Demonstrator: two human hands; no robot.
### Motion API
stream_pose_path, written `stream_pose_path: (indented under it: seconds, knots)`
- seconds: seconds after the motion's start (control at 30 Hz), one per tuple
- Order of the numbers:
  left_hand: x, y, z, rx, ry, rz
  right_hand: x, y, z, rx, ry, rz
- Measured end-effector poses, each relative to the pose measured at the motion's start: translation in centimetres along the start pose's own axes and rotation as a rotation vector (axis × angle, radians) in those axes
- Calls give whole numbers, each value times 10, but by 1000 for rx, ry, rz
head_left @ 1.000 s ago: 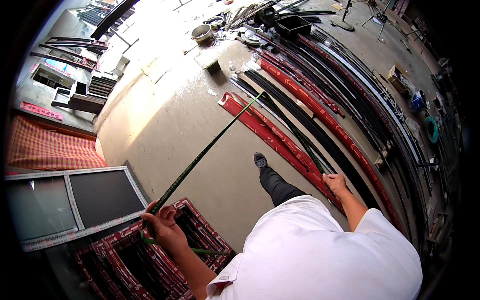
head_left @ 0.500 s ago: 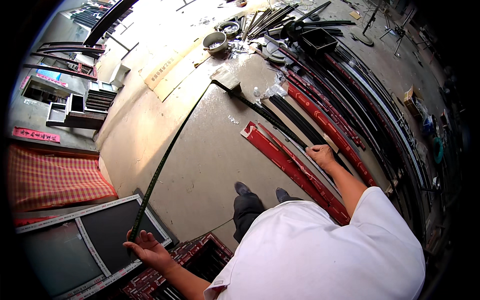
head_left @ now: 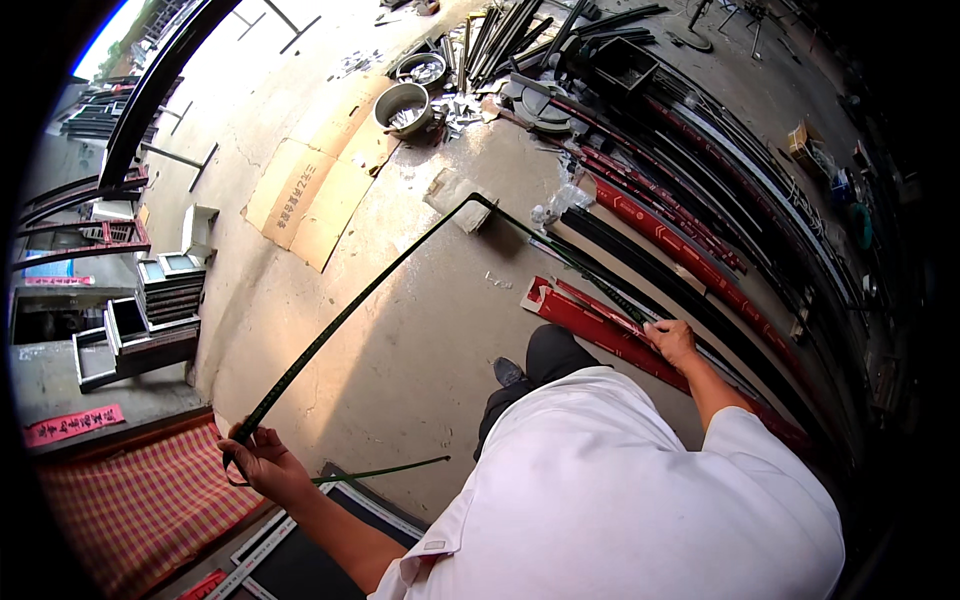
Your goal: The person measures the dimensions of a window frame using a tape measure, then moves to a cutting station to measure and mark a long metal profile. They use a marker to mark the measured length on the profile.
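Head view, looking down past the person's white shirt [head_left: 620, 490] to a concrete floor [head_left: 420, 340]. Nearest, at lower left, the left hand [head_left: 262, 465] has its fingers curled tight around one end of a long dark green strip [head_left: 340, 325]. A red-and-cream checked cloth [head_left: 130, 505] lies just beside that hand, and a narrow pink sign [head_left: 72, 425] with dark characters lies flat along the cloth's far edge. At right, the right hand [head_left: 672, 340] holds the other end of the strip, though whether its fingers pinch it or merely press on it cannot be told. From the left hand the strip's long axis runs up and to the right, away from the person, to a sharp bend near a pale block [head_left: 455, 190]; from there it turns back down and right to the right hand, so the strip forms a wide inverted V above the floor. Red wrapped lengths [head_left: 650, 225] with pale printing lie side by side under and beyond the right hand. Farther off, a flattened brown cardboard sheet [head_left: 310, 195] lies on the floor, its printing too small to tell. Beyond it stand two round metal pails [head_left: 405, 100].
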State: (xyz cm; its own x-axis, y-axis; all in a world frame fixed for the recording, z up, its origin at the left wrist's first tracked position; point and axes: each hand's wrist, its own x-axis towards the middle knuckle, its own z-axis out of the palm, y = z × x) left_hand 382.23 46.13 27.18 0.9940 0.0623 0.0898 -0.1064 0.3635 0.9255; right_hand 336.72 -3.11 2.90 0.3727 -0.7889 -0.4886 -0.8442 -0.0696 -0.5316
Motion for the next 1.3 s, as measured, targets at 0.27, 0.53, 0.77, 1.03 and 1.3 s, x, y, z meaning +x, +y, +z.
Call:
stream_pose_path:
  seconds: [0.27,0.53,0.77,1.03,1.3]
  knots:
    - [236,-101,107,-42,-258,-120,89,-109,38,45,44,103]
    - [400,-220,232,38,-45,-298,227,-231,15,104,98,202]
    - [517,-298,351,55,-88,-408,270,-284,-62,32,305,136]
    - [641,-383,512,122,-268,-421,304,-345,-56,61,389,264]
    - [831,-450,690,343,-301,-299,403,-467,-16,227,254,543]
